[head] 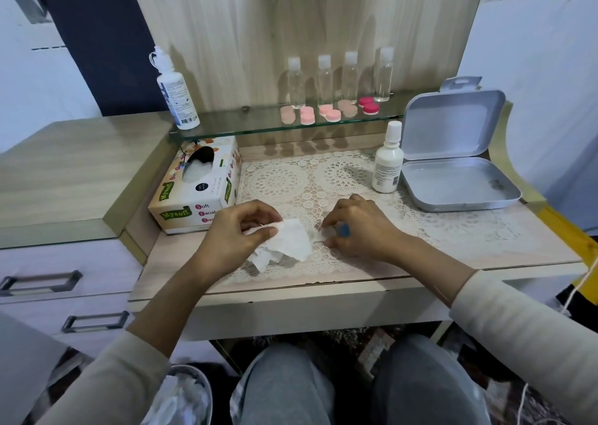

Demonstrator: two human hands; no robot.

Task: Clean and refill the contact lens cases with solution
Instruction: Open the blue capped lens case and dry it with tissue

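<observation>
My left hand (236,230) grips a crumpled white tissue (284,243) over the lace mat (307,185). My right hand (359,227) rests on the mat just to the right of the tissue, its fingers curled round a small blue piece (343,230), seemingly a lens case cap; a pale case part (318,234) shows under its fingertips. Pink lens cases (307,115) sit on the glass shelf (259,128). A white solution bottle (387,162) stands on the mat at the right, and a bigger one (177,99) on the shelf's left end.
A tissue box (194,191) stands at the left of the desk. An open grey tin (453,178) lies at the right. Several clear small bottles (325,81) line the shelf's back. A bin with used tissues (181,395) is on the floor by my left knee.
</observation>
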